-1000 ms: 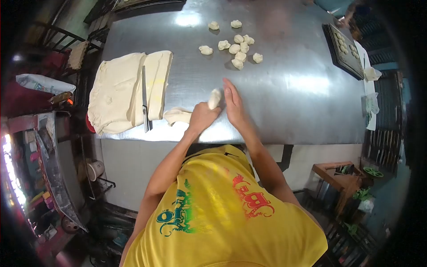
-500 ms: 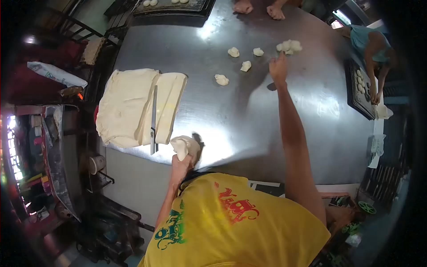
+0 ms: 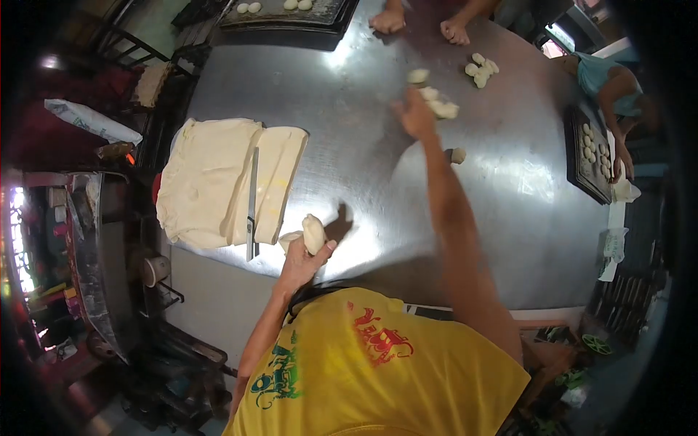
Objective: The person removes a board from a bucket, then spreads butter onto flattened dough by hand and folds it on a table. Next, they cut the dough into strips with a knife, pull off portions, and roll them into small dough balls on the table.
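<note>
My left hand (image 3: 302, 263) is wrapped round a pale lump of dough (image 3: 314, 234) at the table's near edge. A large folded slab of dough (image 3: 207, 182) lies to its left, with a long knife (image 3: 252, 207) resting lengthwise on the slab's cut strips. Farther out, my right hand (image 3: 416, 118) is blurred beside several small dough pieces (image 3: 440, 107); whether its fingers touch them is unclear. Another small piece (image 3: 417, 75) is just beyond its fingertips. A separate cluster of dough pieces (image 3: 481, 70) sits farther right, and a brownish lump (image 3: 458, 155) lies near my right forearm.
Beneath all this is a metal table (image 3: 363, 174). A dark tray (image 3: 283, 20) with dough balls stands at the far left, another tray (image 3: 589, 152) at the right edge. One person's hands (image 3: 454, 32) rest at the far edge; another person (image 3: 611, 83) reaches over the right tray.
My right hand has moved left from the far cluster, and the scattered pieces are now bunched beside it. In my left hand the dough has turned more upright. The person at right has shifted a hand.
</note>
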`<state>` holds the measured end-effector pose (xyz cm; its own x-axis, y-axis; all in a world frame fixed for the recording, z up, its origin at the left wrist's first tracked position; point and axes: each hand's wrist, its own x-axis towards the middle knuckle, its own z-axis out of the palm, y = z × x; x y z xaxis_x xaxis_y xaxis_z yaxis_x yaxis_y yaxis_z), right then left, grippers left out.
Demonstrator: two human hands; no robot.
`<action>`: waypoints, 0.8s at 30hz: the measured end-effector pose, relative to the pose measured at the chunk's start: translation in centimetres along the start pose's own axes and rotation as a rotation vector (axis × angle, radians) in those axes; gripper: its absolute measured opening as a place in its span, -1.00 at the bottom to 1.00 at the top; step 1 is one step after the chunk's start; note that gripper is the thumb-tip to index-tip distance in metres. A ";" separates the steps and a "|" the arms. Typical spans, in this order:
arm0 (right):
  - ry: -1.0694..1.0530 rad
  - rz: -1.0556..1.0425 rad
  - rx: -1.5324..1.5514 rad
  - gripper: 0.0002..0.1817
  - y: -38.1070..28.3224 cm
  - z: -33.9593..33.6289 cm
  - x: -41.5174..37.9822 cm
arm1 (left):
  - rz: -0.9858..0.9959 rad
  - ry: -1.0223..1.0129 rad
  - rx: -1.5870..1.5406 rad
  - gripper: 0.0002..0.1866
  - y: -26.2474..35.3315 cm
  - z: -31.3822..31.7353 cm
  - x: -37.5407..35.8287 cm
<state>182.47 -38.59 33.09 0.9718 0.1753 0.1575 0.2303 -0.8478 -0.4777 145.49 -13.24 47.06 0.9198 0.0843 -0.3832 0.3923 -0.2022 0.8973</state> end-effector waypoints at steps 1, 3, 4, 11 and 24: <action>0.061 0.075 -0.025 -0.31 3.3 -2.0 1.4 | 0.025 -0.009 0.008 -0.67 -1.0 0.0 -0.2; 0.124 0.079 -0.042 -0.41 4.6 -4.6 1.4 | 0.010 -0.013 0.011 -0.63 -1.7 0.3 -0.8; 0.129 0.013 -0.039 -0.47 3.9 -6.8 0.0 | -0.047 -0.024 0.052 -0.61 -1.6 0.4 -0.6; -0.509 0.203 0.779 -0.64 -14.2 -8.4 -27.6 | 0.212 -0.271 0.220 -0.64 -0.9 2.8 1.0; -0.246 0.218 0.253 -0.59 -18.5 -7.9 -37.2 | 0.528 -0.551 0.798 -0.66 -4.9 5.1 0.1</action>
<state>141.66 -33.39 42.86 0.9750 0.1457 -0.1676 -0.0070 -0.7341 -0.6790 143.66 -17.23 41.48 0.7668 -0.6041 -0.2169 -0.3457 -0.6734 0.6535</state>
